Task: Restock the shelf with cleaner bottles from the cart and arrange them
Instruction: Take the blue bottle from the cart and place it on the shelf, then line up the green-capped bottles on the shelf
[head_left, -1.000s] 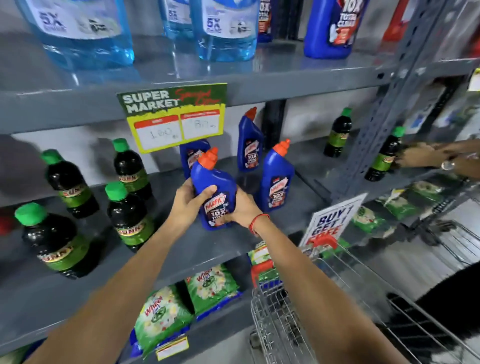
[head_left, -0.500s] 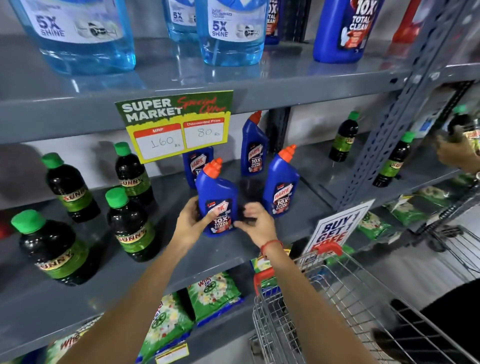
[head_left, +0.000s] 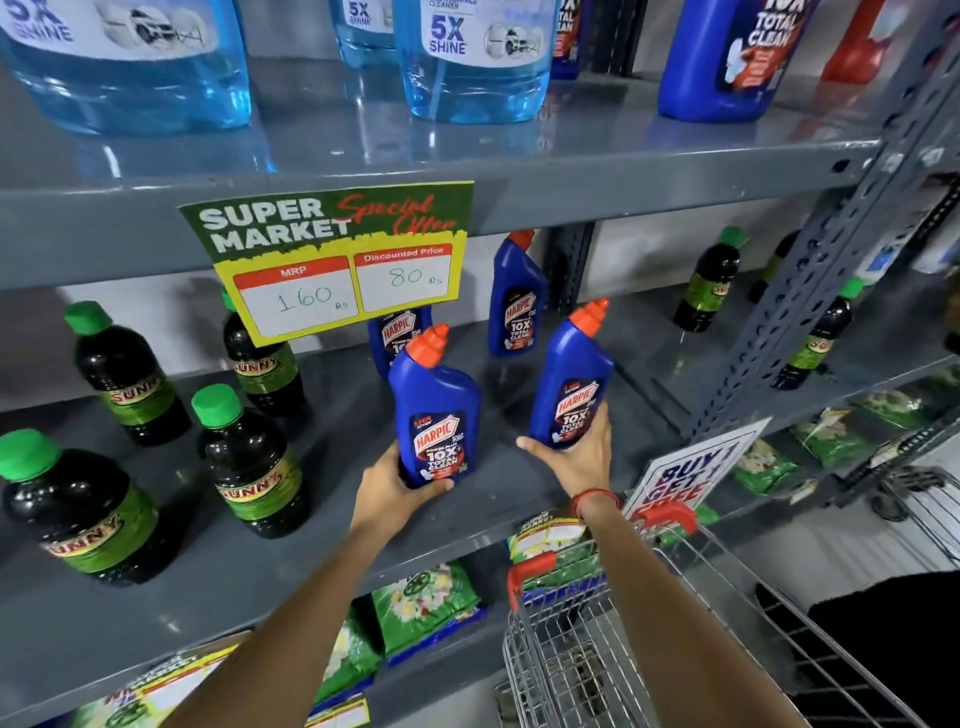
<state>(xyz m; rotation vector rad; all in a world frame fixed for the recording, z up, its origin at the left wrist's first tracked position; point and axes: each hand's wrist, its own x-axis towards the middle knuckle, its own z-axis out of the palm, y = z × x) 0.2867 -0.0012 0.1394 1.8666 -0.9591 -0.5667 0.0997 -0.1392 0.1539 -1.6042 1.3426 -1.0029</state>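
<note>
Middle shelf (head_left: 519, 499), near edge: your left hand (head_left: 387, 493) grips one blue bottle (head_left: 435, 415), your right hand (head_left: 579, 454) another (head_left: 571, 384), fingers clasped low on each, likely to square them, labels outward.

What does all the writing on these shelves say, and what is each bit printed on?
"SUPER MARKET Special Offer", "MRP 160 Rs", "Discounted Price 80 Rs": price card.
"HARPIC 10X TOTAL CLEAN": blue bottle in left hand, and blue bottle in right hand.
"SUNNY": green-capped dark bottles.
"5X SHINE": clear blue jug.
"BUY 1 GET 1": white sign; its bottom word is cut off.
Green packets: too blurred.
</note>
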